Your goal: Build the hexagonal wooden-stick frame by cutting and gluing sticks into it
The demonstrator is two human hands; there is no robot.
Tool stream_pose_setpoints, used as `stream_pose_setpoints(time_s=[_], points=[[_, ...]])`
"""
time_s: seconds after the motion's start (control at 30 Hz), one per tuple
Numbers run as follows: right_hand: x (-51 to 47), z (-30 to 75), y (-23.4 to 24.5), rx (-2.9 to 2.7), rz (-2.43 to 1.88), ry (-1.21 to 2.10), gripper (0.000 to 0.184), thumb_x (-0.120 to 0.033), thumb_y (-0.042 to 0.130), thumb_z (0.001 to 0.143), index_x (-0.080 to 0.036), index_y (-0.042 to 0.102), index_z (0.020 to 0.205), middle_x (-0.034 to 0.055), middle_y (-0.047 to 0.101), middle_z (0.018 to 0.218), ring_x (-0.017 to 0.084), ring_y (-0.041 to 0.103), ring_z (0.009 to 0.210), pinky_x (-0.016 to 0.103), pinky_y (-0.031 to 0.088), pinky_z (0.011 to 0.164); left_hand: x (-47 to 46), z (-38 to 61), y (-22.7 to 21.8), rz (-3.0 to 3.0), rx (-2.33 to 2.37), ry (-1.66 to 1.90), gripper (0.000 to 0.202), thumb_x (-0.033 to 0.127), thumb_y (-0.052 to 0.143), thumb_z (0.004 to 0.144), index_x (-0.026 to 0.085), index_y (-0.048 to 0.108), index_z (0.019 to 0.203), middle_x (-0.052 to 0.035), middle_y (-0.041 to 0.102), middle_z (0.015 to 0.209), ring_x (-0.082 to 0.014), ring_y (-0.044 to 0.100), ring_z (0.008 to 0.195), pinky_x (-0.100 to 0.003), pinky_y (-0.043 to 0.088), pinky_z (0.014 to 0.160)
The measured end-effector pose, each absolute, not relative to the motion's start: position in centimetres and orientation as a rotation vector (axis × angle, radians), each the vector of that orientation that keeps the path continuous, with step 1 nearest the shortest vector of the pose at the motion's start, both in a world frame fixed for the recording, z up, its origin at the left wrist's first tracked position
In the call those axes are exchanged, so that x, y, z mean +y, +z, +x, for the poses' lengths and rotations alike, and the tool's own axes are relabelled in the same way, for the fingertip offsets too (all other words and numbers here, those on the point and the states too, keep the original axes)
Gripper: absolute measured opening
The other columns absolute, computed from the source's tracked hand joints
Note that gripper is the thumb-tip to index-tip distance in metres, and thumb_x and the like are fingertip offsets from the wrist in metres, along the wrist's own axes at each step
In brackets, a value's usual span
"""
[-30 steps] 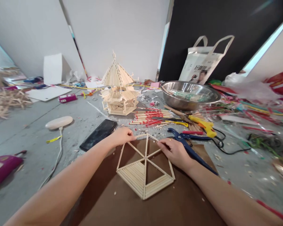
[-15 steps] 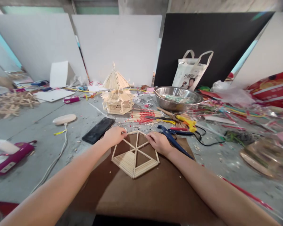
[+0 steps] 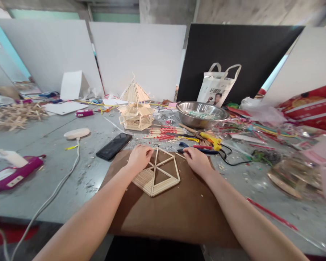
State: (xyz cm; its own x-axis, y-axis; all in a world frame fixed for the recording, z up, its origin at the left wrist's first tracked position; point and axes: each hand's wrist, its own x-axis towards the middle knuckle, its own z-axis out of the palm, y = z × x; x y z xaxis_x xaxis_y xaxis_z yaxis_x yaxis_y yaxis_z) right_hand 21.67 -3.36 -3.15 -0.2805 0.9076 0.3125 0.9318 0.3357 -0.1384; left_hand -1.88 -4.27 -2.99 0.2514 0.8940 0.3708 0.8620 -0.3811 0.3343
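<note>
Pale and wooden, the flat hexagonal stick frame (image 3: 155, 166) lies on a brown sheet (image 3: 176, 214); one near panel looks filled, its neighbour partly, far ones open. The left hand (image 3: 139, 158) bunches its fingers at the rim, grip unclear; the right hand (image 3: 197, 161) apparently pinches a thin wooden stick (image 3: 179, 155). Around: a littered grey desk (image 3: 54, 156), a tall white board (image 3: 141, 58).

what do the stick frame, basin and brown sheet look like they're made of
Stick frame: likely wood, its sticks pale, straight and unpainted. Basin: probably stainless steel, silvery with bright reflections. Brown sheet: perhaps paper or card, plain, fairly dull, but hard to tell.
</note>
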Motion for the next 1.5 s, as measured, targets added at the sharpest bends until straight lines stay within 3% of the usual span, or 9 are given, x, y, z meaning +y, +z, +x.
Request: stream_pose_setpoints(time_s=[0.27, 0.43, 0.6, 0.9, 1.13, 1.5], points=[[-4.0, 20.8, -3.4, -2.523, -1.677, -0.234, 0.019, -0.012, 0.037, 0.075, -0.017, 0.055, 0.081, 0.0090, 0.057, 0.079, 0.020, 0.053, 0.074, 0.027, 0.036, 0.055, -4.8, -3.0, -3.3, 2.527, 1.577, 0.885, 0.020, 0.021, 0.042, 0.075, 0.017, 0.060, 0.067, -0.0009, 0.062, 0.068, -0.0128, 0.051, 0.067, -0.026, 0.036, 0.072], [-4.1, 21.0, -2.8, -2.616, -1.549, -0.256, 0.026, -0.008, 0.036, 0.075, -0.017, 0.053, 0.092, 0.0079, 0.056, 0.089, 0.019, 0.048, 0.084, 0.029, 0.035, 0.070, -5.0, -2.6, -3.0, 2.584, 1.488, 0.901, 0.020, 0.023, 0.043, 0.076, 0.017, 0.060, 0.068, -0.0007, 0.061, 0.066, -0.0115, 0.049, 0.064, -0.026, 0.035, 0.071], [-5.5, 19.9, -2.3, -2.730, -1.033, -0.143, 0.031, -0.005, 0.039, 0.072, -0.019, 0.052, 0.097, 0.0056, 0.055, 0.094, 0.016, 0.047, 0.086, 0.028, 0.031, 0.075, -6.2, -1.4, -2.7, 2.645, 1.343, 0.857, 0.024, 0.032, 0.042, 0.077, 0.017, 0.061, 0.073, -0.0019, 0.060, 0.069, -0.0128, 0.049, 0.070, -0.027, 0.035, 0.071], [-6.9, 18.2, -2.3, -2.688, -0.737, 0.141, 0.018, -0.021, 0.038, 0.080, -0.018, 0.054, 0.090, 0.0047, 0.058, 0.084, 0.014, 0.048, 0.081, 0.028, 0.034, 0.073, -7.1, -0.3, -2.7, 2.649, 1.147, 0.571, 0.020, 0.032, 0.049, 0.074, 0.018, 0.062, 0.069, -0.0004, 0.057, 0.061, -0.0117, 0.047, 0.066, -0.022, 0.035, 0.061], [-6.0, 18.9, -3.0, -2.562, -0.921, 0.308, 0.016, -0.028, 0.043, 0.079, -0.019, 0.056, 0.081, 0.0023, 0.059, 0.078, 0.013, 0.051, 0.074, 0.026, 0.036, 0.068, -6.8, -0.7, -2.7, 2.455, 1.264, 0.459, 0.024, 0.036, 0.048, 0.071, 0.017, 0.062, 0.063, 0.0005, 0.056, 0.056, -0.0104, 0.048, 0.060, -0.020, 0.034, 0.055], [-5.7, 19.2, -3.0, -2.395, -1.016, 0.710, 0.016, -0.028, 0.047, 0.075, -0.019, 0.060, 0.075, 0.0013, 0.055, 0.074, 0.011, 0.052, 0.070, 0.023, 0.039, 0.067, -6.8, -0.8, -2.7, 2.465, 1.174, 0.388, 0.024, 0.035, 0.046, 0.070, 0.018, 0.063, 0.066, 0.0000, 0.059, 0.058, -0.0109, 0.051, 0.062, -0.021, 0.036, 0.057]])
